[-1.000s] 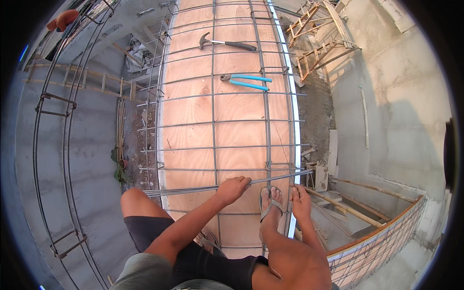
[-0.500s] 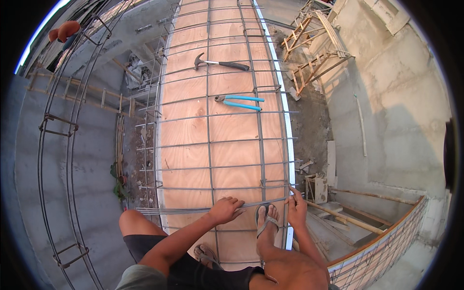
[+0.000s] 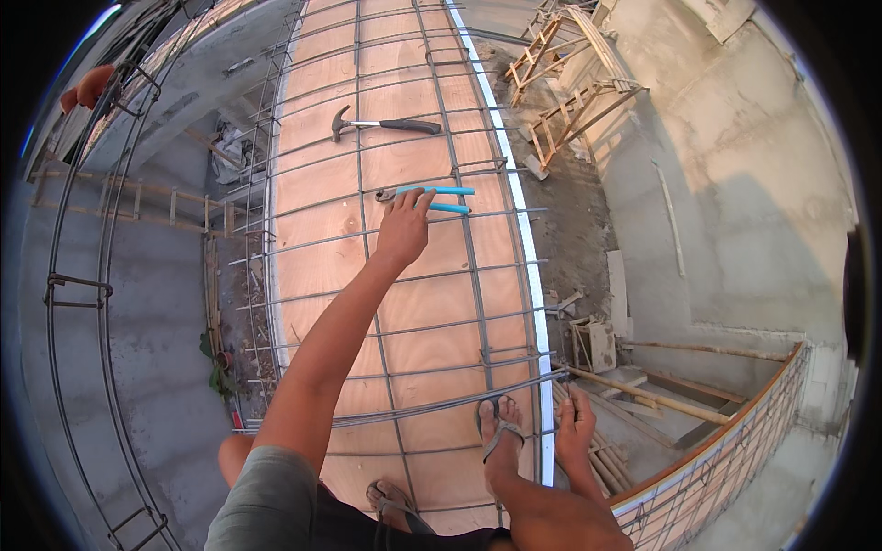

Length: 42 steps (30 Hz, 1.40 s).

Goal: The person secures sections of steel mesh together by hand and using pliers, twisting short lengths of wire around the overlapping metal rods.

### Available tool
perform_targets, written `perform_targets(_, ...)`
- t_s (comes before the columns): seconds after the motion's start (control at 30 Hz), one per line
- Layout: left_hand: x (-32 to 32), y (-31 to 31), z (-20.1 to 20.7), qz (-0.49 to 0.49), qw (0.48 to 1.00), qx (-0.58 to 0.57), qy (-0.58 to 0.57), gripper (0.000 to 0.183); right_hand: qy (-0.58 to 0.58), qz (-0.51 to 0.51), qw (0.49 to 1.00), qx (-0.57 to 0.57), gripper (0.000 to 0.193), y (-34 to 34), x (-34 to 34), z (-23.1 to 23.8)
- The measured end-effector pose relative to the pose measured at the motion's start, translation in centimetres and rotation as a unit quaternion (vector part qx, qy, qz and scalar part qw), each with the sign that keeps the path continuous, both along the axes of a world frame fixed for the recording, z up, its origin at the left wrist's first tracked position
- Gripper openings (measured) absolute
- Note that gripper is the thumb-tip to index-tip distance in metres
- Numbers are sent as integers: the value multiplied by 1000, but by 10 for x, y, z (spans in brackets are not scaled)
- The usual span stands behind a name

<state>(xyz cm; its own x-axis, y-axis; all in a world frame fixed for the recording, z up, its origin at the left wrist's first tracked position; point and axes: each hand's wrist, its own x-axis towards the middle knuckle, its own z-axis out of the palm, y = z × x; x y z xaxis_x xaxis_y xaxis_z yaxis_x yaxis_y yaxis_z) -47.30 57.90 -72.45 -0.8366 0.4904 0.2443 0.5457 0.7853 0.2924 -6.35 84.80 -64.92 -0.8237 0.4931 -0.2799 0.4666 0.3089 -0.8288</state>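
My left hand (image 3: 404,228) is stretched forward over a pair of pincers with blue handles (image 3: 452,191), which lies on the steel bar grid. Its fingers are apart and reach the upper handle; no firm grip shows. Off the right edge of the plywood, my right hand (image 3: 575,424) has its fingers pinched together close to the ends of a bundle of loose steel rods (image 3: 432,402). What they pinch is too small to make out. That bundle lies across the grid just ahead of my sandalled feet. Beyond the pincers rests a claw hammer with a black grip (image 3: 409,126).
Plywood decking (image 3: 322,266) carries the grid, and bar ends jut past both sides. Drops lie beyond its white right edge (image 3: 525,241) and its left side. A long rebar cage (image 3: 78,292) stands at left. Wooden trestles (image 3: 574,92) and bamboo poles (image 3: 643,395) are lower right.
My left hand has left the rod bundle and moved forward to the pincers. My right hand has shifted slightly down and outward from the rod ends. The view has shifted a little.
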Motion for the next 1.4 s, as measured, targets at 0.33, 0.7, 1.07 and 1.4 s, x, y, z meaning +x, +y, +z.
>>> perform_targets(0.33,-61,9,-7,-78,979,-137,-127,75,-50,23,998,44,31,-9,32,12)
perform_targets(0.7,43,-31,56,-212,966,-146,-22,61,-26,-90,995,-21,33,21,63,-8)
perform_targets(1.07,73,-47,22,-336,912,-235,-28,64,30,-52,997,47,28,4,49,15)
perform_targets(1.4,72,-32,14,-357,899,-244,-62,56,-23,-73,996,42,29,-3,96,17)
